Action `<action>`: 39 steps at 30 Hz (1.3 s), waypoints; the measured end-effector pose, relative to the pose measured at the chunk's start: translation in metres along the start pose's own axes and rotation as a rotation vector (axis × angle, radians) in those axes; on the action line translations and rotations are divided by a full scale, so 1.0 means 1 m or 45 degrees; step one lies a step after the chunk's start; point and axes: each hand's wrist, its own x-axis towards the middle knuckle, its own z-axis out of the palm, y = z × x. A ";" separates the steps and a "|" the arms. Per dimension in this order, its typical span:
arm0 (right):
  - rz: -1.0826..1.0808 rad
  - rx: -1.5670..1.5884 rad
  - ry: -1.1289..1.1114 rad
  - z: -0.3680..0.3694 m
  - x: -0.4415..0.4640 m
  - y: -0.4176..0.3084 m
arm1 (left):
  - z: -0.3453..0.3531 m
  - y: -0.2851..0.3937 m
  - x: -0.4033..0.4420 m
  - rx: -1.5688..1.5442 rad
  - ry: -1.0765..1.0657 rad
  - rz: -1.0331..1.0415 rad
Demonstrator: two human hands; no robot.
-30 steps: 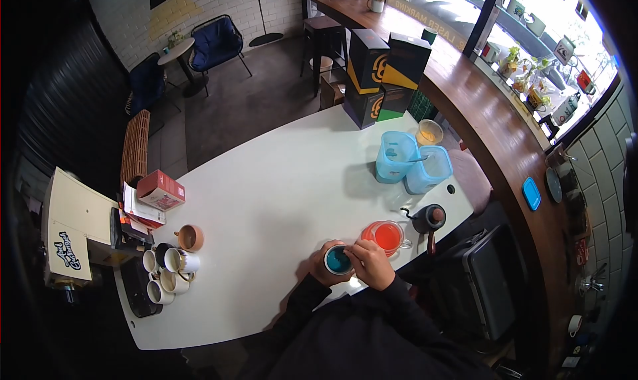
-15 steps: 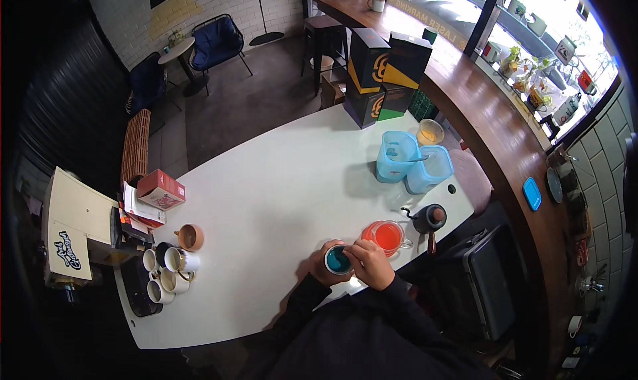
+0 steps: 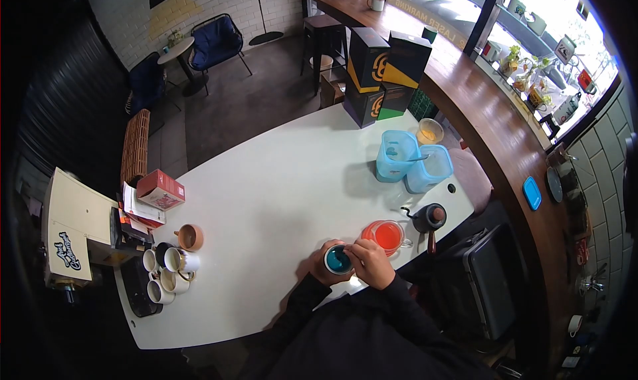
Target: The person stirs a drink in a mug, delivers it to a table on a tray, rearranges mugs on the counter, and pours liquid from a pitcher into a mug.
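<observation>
My left hand is wrapped round the side of a cup with blue-green liquid in it, near the front edge of the white table. Over the cup's right rim, my right hand is closed in a pinch; what its fingers hold is too small to make out. Just beyond that hand stands a glass jug of red liquid, its handle to the right. Further right is a small black kettle with a thin spout.
Two light blue containers, one with a spoon, stand at the back right beside a small tub. Black boxes are stacked behind. Several mugs and a red box are at the left, near a cream machine.
My right hand's fingers have shifted very slightly at the cup's rim. The blue-green liquid's surface looks a little different; everything else stays in place.
</observation>
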 end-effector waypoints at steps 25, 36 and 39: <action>0.049 0.011 -0.032 -0.001 0.000 -0.001 | -0.002 0.012 0.006 -0.020 0.014 0.005; 0.022 0.066 0.011 0.004 -0.002 -0.002 | -0.003 0.000 -0.001 0.005 -0.054 0.001; 0.010 0.031 0.011 -0.001 0.001 -0.002 | -0.003 0.007 0.002 0.025 -0.044 0.015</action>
